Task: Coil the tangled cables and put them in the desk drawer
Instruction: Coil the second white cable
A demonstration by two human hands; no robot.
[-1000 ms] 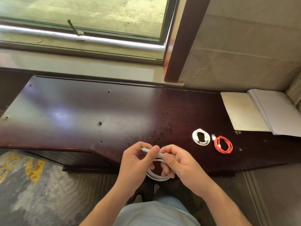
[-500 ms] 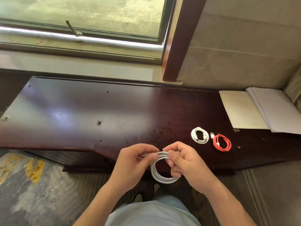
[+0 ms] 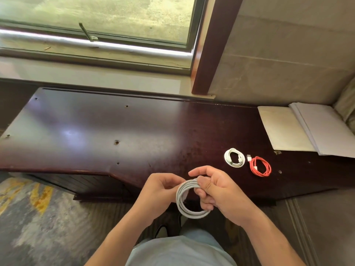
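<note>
The loops of the white cable point(image 3: 189, 204) could spring apart if either grip slackens before the coil is set down. It hangs just off the front edge of the desk point(image 3: 134, 135), the right hand point(image 3: 213, 189) curling its fingers point(image 3: 203, 191) through and around the bundle while the left hand point(image 3: 159, 189) pinches the coil's opposite side.

The held cable coil point(image 3: 189, 204) is white. On the dark reddish-brown glossy bench point(image 3: 115, 131) lie a white coil point(image 3: 234, 158) and a red-orange coil point(image 3: 260, 166). The papers point(image 3: 307, 129) are cream and white. The carpet point(image 3: 28, 214) shows grey mottling with yellow streaks.
</note>
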